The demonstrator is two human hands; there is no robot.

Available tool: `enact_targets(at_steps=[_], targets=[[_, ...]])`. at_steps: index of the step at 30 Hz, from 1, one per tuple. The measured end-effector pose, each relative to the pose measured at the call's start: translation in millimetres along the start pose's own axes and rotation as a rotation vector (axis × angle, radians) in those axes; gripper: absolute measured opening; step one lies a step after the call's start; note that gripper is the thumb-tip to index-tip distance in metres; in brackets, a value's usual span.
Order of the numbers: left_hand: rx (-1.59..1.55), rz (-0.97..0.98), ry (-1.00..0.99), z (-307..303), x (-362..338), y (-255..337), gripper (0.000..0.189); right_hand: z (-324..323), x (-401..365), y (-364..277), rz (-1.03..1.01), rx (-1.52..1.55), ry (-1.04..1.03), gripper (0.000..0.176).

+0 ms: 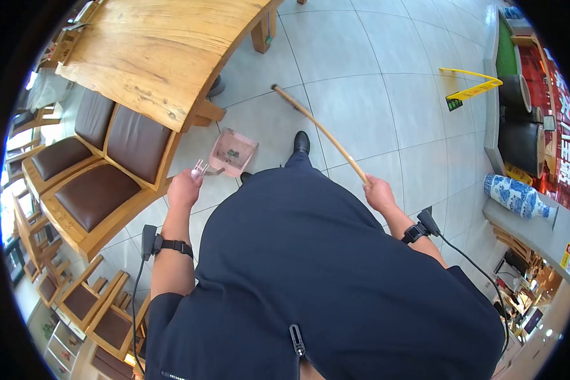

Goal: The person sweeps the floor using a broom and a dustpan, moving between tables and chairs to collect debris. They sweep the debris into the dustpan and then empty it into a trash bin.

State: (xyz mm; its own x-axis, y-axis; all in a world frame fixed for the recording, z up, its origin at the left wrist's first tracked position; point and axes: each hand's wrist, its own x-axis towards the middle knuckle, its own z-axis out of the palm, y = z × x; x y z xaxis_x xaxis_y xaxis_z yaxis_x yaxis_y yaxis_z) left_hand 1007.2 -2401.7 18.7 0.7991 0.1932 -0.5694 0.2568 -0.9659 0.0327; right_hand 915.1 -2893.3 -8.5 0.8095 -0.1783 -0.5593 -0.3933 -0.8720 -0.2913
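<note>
My left hand [183, 190] is closed around the top of a pink handle, which appears to belong to the pink dustpan [240, 143] low by the floor in front of me. Some dark bits lie in the pan. My right hand [379, 193] grips the upper end of a broom [329, 135] with a light wooden stick. The broom slants forward and left, its narrow dark bristle end on or close to the tiles, ahead of the dustpan and apart from it. One black shoe [302, 143] shows between the two tools.
A thick wooden table [152, 50] and brown-padded chairs [95, 196] stand at my left. A yellow floor sign [478, 88] is ahead on the right. A blue-and-white vase [518, 196] and black stools [522, 149] line the ledge at right.
</note>
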Motion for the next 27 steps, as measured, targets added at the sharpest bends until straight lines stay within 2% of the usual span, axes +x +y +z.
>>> enact_targets(at_steps=[3, 7, 9, 10, 12, 16, 18, 19, 21, 25, 27], targets=[[0.005, 0.005, -0.021, -7.1, -2.1, 4.3, 0.029, 3.7, -6.1, -5.7, 0.105, -0.048, 0.005, 0.039], [0.005, 0.031, -0.038, -8.0, 2.9, 9.5, 0.029, 23.7, 15.5, -26.1, 0.124, -0.107, -0.019, 0.037], [0.049, 0.044, -0.041, -10.7, 6.1, 14.1, 0.029, 37.3, 20.7, -41.6, 0.193, 0.014, -0.162, 0.038], [0.053, 0.047, -0.047, -11.3, 6.8, 13.7, 0.029, 46.1, 13.3, -52.0, 0.2, 0.016, -0.165, 0.038], [0.056, 0.061, -0.033, -12.9, 11.1, 16.0, 0.029, 60.9, -1.2, -71.8, 0.067, -0.069, -0.257, 0.028], [0.05, 0.094, -0.033, -15.1, 13.2, 18.5, 0.029, 82.8, -21.9, -89.9, -0.012, -0.006, -0.376, 0.031], [0.048, 0.069, -0.047, -17.0, 13.7, 19.0, 0.029, 103.2, -15.2, -74.6, 0.113, 0.369, -0.471, 0.035], [0.046, 0.07, -0.04, -16.0, 14.9, 17.7, 0.029, 125.0, -7.2, -51.6, 0.108, 0.369, -0.465, 0.035], [0.073, 0.062, -0.035, -10.0, 17.3, 13.2, 0.029, 163.5, 10.6, -0.8, -0.086, 0.578, -0.442, 0.038], [0.041, 0.035, -0.026, -10.6, 11.9, 6.8, 0.029, 80.7, -19.8, -37.2, 0.027, 0.61, -0.413, 0.036], [0.04, 0.064, -0.027, -9.5, 8.8, 2.3, 0.03, 19.6, -27.3, -70.0, 0.002, 0.196, -0.272, 0.037]])
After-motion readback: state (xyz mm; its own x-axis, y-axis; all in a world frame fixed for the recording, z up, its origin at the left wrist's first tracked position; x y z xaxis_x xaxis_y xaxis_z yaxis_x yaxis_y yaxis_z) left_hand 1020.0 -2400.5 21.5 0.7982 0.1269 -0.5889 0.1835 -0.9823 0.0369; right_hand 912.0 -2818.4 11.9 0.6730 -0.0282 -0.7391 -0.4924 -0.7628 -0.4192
